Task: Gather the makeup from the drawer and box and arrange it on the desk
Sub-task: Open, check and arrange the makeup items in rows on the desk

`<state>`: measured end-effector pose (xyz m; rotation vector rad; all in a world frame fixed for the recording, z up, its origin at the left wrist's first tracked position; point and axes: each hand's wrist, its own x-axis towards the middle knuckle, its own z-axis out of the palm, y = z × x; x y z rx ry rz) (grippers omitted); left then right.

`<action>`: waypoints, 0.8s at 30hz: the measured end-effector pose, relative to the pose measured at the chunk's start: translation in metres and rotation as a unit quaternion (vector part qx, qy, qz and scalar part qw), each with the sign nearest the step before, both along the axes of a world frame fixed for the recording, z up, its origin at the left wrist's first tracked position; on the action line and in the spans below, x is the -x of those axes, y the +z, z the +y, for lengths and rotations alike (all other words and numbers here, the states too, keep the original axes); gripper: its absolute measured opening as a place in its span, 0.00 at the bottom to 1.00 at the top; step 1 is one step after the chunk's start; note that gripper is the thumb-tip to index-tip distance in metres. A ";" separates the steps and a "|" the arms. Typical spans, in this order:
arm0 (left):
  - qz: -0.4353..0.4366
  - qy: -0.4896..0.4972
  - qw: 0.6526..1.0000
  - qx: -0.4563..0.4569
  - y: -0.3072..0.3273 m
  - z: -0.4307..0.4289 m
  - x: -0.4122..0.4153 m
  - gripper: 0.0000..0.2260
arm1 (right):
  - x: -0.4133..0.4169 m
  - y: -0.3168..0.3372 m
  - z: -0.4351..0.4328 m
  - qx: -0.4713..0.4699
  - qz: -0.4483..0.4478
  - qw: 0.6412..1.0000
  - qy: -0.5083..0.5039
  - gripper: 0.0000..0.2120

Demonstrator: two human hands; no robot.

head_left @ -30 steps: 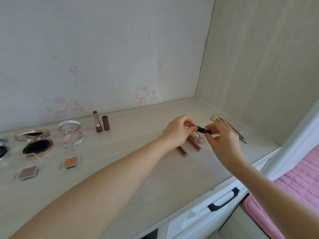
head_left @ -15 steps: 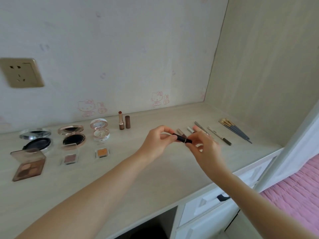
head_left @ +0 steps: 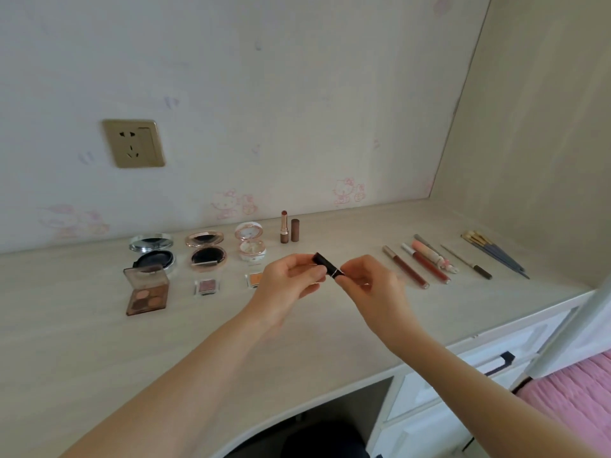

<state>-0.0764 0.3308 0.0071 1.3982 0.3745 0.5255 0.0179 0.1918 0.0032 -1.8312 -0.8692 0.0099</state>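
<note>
Both forearms converging, left hand [head_left: 291,280], right hand [head_left: 370,285], pinching black lipstick [head_left: 327,264]

My makeup, counted.
I count three open compacts [head_left: 151,256] [head_left: 205,252] [head_left: 250,246], one four-pan palette [head_left: 147,290], two single shadow pans [head_left: 207,286] [head_left: 254,280], one uncapped lipstick [head_left: 284,231], one loose cap [head_left: 295,230], one black tube [head_left: 327,265], three slim lip tubes [head_left: 405,266] [head_left: 425,263] [head_left: 429,254], one pencil [head_left: 466,262], roughly four brushes [head_left: 496,254].
</note>
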 end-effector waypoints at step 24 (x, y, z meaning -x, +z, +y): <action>0.145 0.038 0.882 -0.447 -0.023 0.044 0.090 0.07 | 0.050 -0.014 0.052 0.138 -0.086 0.970 0.178 0.06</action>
